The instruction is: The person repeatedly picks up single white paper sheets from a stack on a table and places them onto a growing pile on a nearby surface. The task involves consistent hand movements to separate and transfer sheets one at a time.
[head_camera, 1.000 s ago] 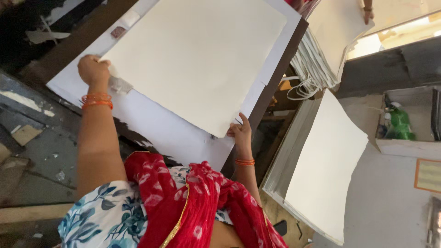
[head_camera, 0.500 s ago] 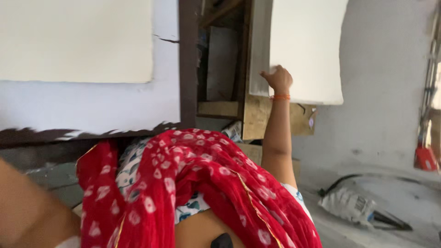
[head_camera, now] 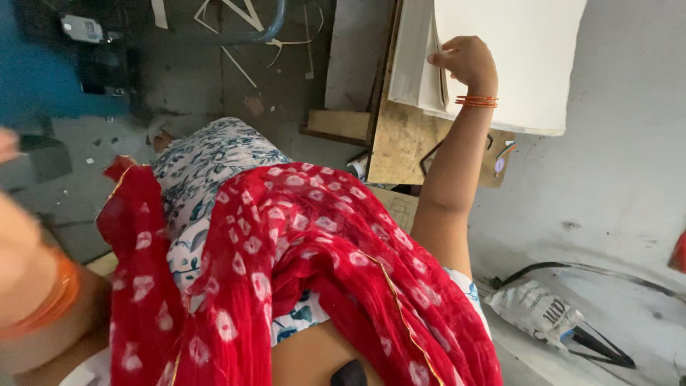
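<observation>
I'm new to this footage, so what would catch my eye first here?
The red scarf with white dots fills the lower middle, draped over blue-flowered cloth. At top right, the right hand grips the edge of a stack of white sheets on a wooden board. The left arm, blurred, with orange bangles, sits at the left edge.

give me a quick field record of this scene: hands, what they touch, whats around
right hand: raised, fingers on the edge of a stack of white sheets
left hand: only a blurred forearm with orange bangles shows; hand itself not visible
support: sheets rest on a brown board
clothing: red dotted scarf over floral cloth
floor: crumpled white bag, paper scraps
</observation>
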